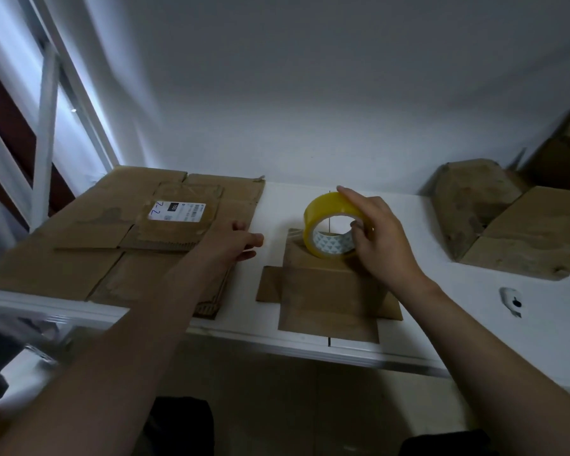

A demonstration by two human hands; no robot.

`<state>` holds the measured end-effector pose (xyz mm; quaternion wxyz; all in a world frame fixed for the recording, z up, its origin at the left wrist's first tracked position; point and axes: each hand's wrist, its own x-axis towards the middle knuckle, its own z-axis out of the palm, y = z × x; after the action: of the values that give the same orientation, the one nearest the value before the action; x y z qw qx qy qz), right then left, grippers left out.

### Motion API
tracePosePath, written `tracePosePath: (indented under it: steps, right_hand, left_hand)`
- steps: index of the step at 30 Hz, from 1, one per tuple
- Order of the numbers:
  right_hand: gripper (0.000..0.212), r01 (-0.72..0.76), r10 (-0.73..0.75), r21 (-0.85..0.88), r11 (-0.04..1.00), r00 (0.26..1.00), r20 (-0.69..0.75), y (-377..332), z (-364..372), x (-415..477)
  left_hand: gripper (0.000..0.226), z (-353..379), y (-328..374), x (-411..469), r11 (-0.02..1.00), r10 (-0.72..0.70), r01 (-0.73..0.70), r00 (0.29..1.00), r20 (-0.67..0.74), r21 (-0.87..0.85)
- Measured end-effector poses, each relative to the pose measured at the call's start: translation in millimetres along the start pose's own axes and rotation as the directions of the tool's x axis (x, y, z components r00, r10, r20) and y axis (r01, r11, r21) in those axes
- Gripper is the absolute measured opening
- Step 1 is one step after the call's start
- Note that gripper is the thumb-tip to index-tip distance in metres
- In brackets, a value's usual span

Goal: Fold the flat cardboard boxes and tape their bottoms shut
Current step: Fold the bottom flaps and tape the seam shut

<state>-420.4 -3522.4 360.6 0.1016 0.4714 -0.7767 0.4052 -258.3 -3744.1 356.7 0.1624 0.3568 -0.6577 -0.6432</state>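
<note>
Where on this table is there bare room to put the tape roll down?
Best is the white patch right of the small box, in front of the folded boxes, left of the small white object. A narrower strip runs between the flat cardboard and the small box, by the left hand. The left end and far right corner are crowded.

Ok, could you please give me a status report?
Right hand grips tape roll on small box. Left hand relaxed at flat cardboard stack. Nothing blocking.

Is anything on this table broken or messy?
Yes. The cardboard box at the far right looks squashed, its top slanted and lopsided. The flat cardboard on the left has a frayed front edge. Nothing is spilled.
</note>
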Motion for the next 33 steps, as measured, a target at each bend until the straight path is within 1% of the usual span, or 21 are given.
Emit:
tracePosePath:
  steps: [2, 5, 7, 9, 11, 13, 15, 16, 17, 19, 20, 23, 24, 27, 30, 33]
  right_hand:
    - [0.064, 0.021, -0.021, -0.028, 0.999, 1.0, 0.012, -2, -1, -1]
    - [0.07, 0.029, -0.027, -0.061, 0.998, 0.999, 0.036, -10, -4, -1]
    - [0.076, 0.031, -0.027, -0.15, 0.988, 0.999, 0.029, -13, -8, 1]
    - [0.076, 0.022, -0.011, -0.246, 0.969, 0.999, 0.043, -17, -11, 3]
    - [0.073, 0.014, 0.003, -0.299, 0.954, 0.998, 0.058, -22, -12, 4]
    - [0.072, 0.024, -0.001, -0.335, 0.942, 0.998, 0.068, -26, -10, 2]
    - [0.072, 0.029, -0.006, -0.347, 0.938, 0.998, 0.068, -26, -8, 3]
    - [0.072, 0.024, -0.001, -0.345, 0.938, 0.998, 0.065, -25, -7, 3]
    - [0.072, 0.014, 0.007, -0.342, 0.94, 0.998, 0.06, -23, -7, 3]
    - [0.072, 0.004, 0.016, -0.343, 0.939, 0.998, 0.054, -20, -7, 3]
    - [0.072, 0.009, 0.01, -0.347, 0.938, 0.999, 0.053, -19, -7, 3]
    - [0.075, 0.022, -0.005, -0.348, 0.937, 0.999, 0.048, -19, -5, 2]
    - [0.076, 0.018, -0.002, -0.345, 0.939, 0.999, 0.046, -19, -5, 2]
    - [0.076, 0.021, -0.006, -0.349, 0.937, 0.999, 0.043, -18, -3, 0]
    - [0.075, 0.017, -0.003, -0.345, 0.939, 0.999, 0.041, -19, 0, 0]
    - [0.073, -0.001, 0.01, -0.331, 0.944, 1.0, 0.026, -19, 1, 0]
  left_hand:
    - [0.023, 0, -5, 0, 1.0, -0.007, 0.006, 1.0, 0.016, 0.016]
    - [0.018, -2, -9, -1, 0.999, -0.003, 0.002, 1.0, 0.026, 0.045]
    - [0.029, -4, -10, 1, 0.997, 0.011, -0.011, 1.0, 0.0, 0.078]
    - [0.028, -6, -13, 2, 0.996, -0.001, 0.003, 1.0, -0.016, 0.089]
    - [0.028, -5, -21, 7, 0.995, -0.024, 0.023, 1.0, 0.003, 0.095]
    - [0.019, -1, -27, 9, 0.993, -0.059, 0.058, 0.998, 0.011, 0.1]
    - [0.045, 3, -32, 11, 0.99, -0.097, 0.094, 0.995, 0.021, 0.101]
    - [0.051, 5, -33, 11, 0.989, -0.112, 0.109, 0.993, 0.026, 0.096]
    - [0.047, 8, -34, 11, 0.989, -0.107, 0.103, 0.994, 0.029, 0.104]
    - [0.018, 14, -36, 9, 0.985, -0.107, 0.1, 0.993, 0.042, 0.137]
    - [0.017, 18, -37, 6, 0.982, -0.113, 0.106, 0.993, 0.041, 0.157]
    - [0.034, 26, -46, 8, 0.97, -0.122, 0.107, 0.991, 0.054, 0.217]
    - [0.036, 28, -48, 7, 0.968, -0.117, 0.101, 0.991, 0.059, 0.229]
    - [0.041, 36, -51, 5, 0.965, -0.083, 0.067, 0.995, 0.054, 0.253]
    - [0.049, 44, -54, 3, 0.971, -0.081, 0.067, 0.995, 0.054, 0.229]
    - [0.047, 46, -57, 1, 0.974, -0.07, 0.057, 0.996, 0.051, 0.221]
